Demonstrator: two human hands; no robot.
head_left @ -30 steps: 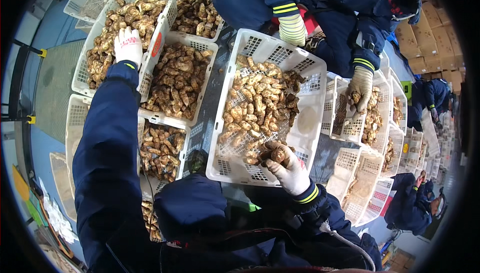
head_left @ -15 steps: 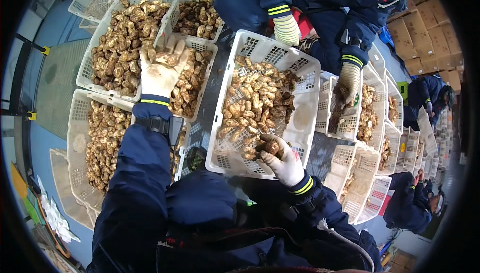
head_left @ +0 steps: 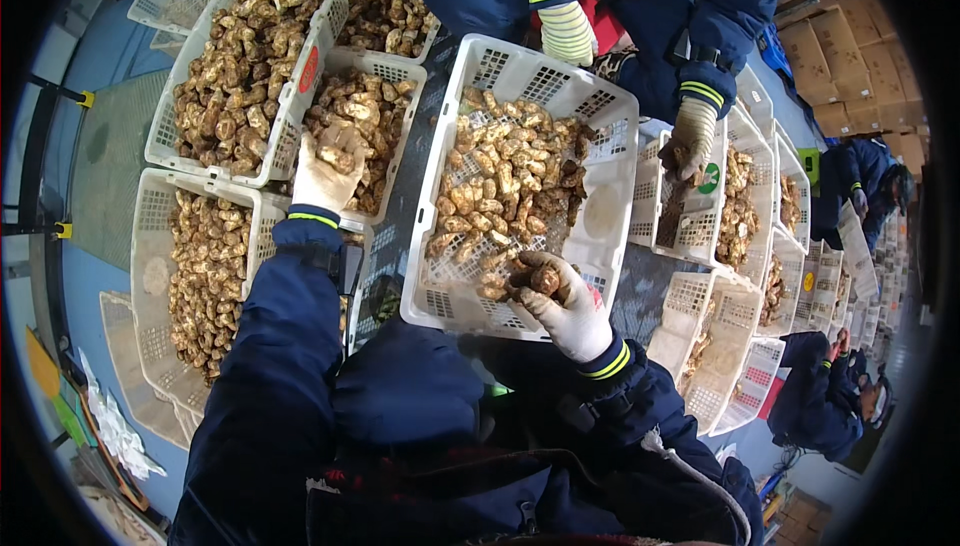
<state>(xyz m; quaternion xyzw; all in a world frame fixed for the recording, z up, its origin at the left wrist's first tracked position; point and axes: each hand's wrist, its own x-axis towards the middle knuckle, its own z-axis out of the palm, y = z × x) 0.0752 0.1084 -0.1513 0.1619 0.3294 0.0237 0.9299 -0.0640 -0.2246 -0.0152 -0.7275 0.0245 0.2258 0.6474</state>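
My left hand (head_left: 326, 178), in a white glove, is palm up over a small crate (head_left: 392, 178) of brown mushrooms. A mushroom (head_left: 336, 159) lies in its curled fingers. My right hand (head_left: 572, 316), in a soiled white glove, grips a round-capped mushroom (head_left: 545, 279) at the near edge of the large white perforated crate (head_left: 607, 208) before me. Several pale brown mushrooms (head_left: 505, 171) are spread over that crate's left and middle part. Part of what the right fingers hold is hidden.
Full mushroom crates stand at left, including a tall one (head_left: 160, 146) and a nearer one (head_left: 150, 281). Across from me, a co-worker's gloved hand (head_left: 690, 146) reaches into a crate at right. More crates (head_left: 740, 336) line the right side; cardboard boxes (head_left: 850, 66) are stacked behind.
My left hand has drawn back toward me, its spread fingers now curled around the mushroom. My right hand stays nearly in place with its mushroom. The view has shifted slightly.
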